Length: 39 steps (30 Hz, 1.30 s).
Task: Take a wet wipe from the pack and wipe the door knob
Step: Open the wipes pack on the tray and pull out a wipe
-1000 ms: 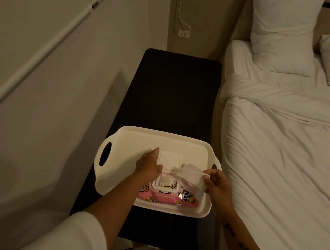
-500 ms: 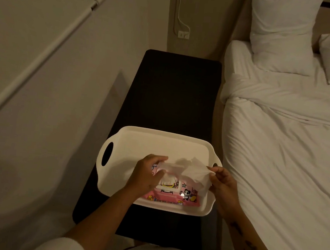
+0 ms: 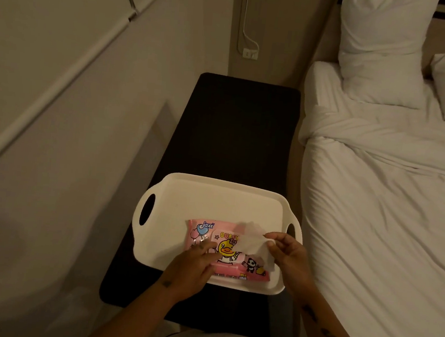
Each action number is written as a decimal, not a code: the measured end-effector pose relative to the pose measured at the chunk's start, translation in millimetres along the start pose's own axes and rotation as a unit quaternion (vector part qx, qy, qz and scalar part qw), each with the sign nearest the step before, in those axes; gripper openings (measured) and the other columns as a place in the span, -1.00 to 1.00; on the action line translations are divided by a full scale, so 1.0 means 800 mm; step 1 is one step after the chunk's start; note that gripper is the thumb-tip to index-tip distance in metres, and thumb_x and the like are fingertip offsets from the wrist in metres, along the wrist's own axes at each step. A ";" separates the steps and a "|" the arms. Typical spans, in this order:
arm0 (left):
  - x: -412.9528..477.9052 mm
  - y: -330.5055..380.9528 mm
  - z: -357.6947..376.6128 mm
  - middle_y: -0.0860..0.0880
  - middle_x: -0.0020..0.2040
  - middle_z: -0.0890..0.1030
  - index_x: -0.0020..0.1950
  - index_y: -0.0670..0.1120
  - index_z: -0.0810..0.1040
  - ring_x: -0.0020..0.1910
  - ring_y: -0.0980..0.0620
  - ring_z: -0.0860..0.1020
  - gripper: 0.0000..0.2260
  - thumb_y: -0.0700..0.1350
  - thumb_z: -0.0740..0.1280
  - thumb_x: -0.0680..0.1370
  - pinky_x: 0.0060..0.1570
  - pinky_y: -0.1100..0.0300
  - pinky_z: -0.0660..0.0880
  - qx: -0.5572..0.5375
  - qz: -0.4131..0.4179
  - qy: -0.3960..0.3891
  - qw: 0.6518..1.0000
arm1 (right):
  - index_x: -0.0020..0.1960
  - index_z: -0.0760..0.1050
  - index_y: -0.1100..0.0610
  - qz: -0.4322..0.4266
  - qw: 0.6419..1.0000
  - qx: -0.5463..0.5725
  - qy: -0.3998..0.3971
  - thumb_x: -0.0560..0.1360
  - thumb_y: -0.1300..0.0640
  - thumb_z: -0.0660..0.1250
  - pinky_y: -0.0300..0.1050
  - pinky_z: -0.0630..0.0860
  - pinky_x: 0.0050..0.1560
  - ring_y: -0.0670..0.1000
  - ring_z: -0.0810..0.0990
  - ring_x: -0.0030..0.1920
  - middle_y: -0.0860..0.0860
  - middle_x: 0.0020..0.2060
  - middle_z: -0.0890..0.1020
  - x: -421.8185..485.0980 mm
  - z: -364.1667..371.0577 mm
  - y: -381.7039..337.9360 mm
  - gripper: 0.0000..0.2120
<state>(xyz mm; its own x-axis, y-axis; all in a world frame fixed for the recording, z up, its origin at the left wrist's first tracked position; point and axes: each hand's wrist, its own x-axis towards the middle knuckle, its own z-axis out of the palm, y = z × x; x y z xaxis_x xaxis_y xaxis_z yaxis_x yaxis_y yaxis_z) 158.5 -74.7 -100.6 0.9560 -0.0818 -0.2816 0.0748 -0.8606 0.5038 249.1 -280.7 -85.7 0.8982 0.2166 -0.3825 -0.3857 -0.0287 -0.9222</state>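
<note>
A pink wet-wipe pack [image 3: 201, 237] with cartoon prints lies flat in a cream tray [image 3: 213, 194], its flap lid down. My left hand [image 3: 192, 267] rests on the pack's near left part with fingertips pressing the lid. My right hand [image 3: 288, 259] pinches a white wet wipe [image 3: 252, 242], held just above the pack's right half and free of it. No door knob is in view.
The tray sits on the near end of a dark narrow bedside table [image 3: 241, 132]. A beige wall [image 3: 57, 125] runs along the left. A bed with white sheets [image 3: 388, 211] and pillows [image 3: 382, 48] lies right. A wall socket [image 3: 250, 53] is behind the table.
The wipe has come fully out of the pack in my right hand. My left hand has pushed the flap lid down and slid back toward me.
</note>
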 end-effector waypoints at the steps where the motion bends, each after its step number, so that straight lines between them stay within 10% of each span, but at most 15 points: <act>1: 0.000 -0.001 0.001 0.03 0.47 0.25 0.35 0.01 0.38 0.48 0.03 0.13 -0.67 -0.04 0.12 0.58 0.38 0.12 0.28 0.014 0.005 -0.001 1.000 | -0.17 0.57 0.09 0.002 1.000 -0.012 -0.001 0.47 0.35 0.26 -0.27 0.59 -0.27 0.01 0.56 -0.12 0.03 -0.11 0.63 -0.001 0.003 0.001 -0.79; 21: 0.005 0.002 0.009 -0.02 0.50 0.20 0.33 0.07 0.39 0.49 -0.04 0.12 -0.68 -0.01 0.11 0.58 0.38 0.04 0.25 0.050 0.015 -0.052 0.997 | -0.15 0.58 0.09 0.037 0.999 -0.010 -0.017 0.48 0.34 0.24 -0.27 0.60 -0.31 -0.02 0.60 -0.17 -0.04 -0.16 0.65 0.002 0.009 0.001 -0.79; 28: 0.012 0.019 -0.014 -0.05 0.27 0.49 0.19 -0.06 0.54 0.21 -0.01 0.45 -0.75 -0.09 0.23 0.55 0.21 0.07 0.45 -0.104 -0.049 -0.018 0.993 | -0.14 0.57 0.06 0.035 0.998 -0.029 -0.041 0.50 0.32 0.22 -0.05 0.61 -0.15 0.05 0.58 -0.07 0.06 -0.09 0.63 0.001 0.008 -0.008 -0.78; 34: -0.001 0.050 -0.021 -0.01 0.21 0.52 0.28 -0.06 0.45 0.17 0.06 0.49 -0.64 0.06 0.21 0.54 0.13 0.27 0.41 -0.379 -0.147 0.083 0.910 | -0.10 0.58 0.05 0.004 0.997 -0.033 -0.076 0.49 0.29 0.23 0.04 0.62 -0.08 0.16 0.59 -0.01 0.16 -0.02 0.63 0.003 0.014 -0.026 -0.79; 39: -0.009 0.062 -0.024 -0.04 0.06 0.59 0.14 -0.07 0.50 -0.15 0.07 0.56 -0.68 0.10 0.25 0.50 -0.22 0.26 0.44 -0.578 -0.251 0.108 0.769 | -0.11 0.60 0.08 -0.011 0.991 -0.052 -0.123 0.49 0.32 0.23 0.02 0.63 -0.03 0.06 0.62 -0.01 0.05 -0.02 0.65 0.002 0.028 -0.032 -0.78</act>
<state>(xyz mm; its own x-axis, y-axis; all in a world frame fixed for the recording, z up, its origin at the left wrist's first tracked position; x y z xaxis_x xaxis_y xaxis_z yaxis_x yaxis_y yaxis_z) 161.1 -106.8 -58.1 0.7394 0.3075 -0.5989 0.5329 0.2763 0.7998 256.1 -257.9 -61.2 0.8223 0.4497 -0.3487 -0.3312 -0.1200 -0.9359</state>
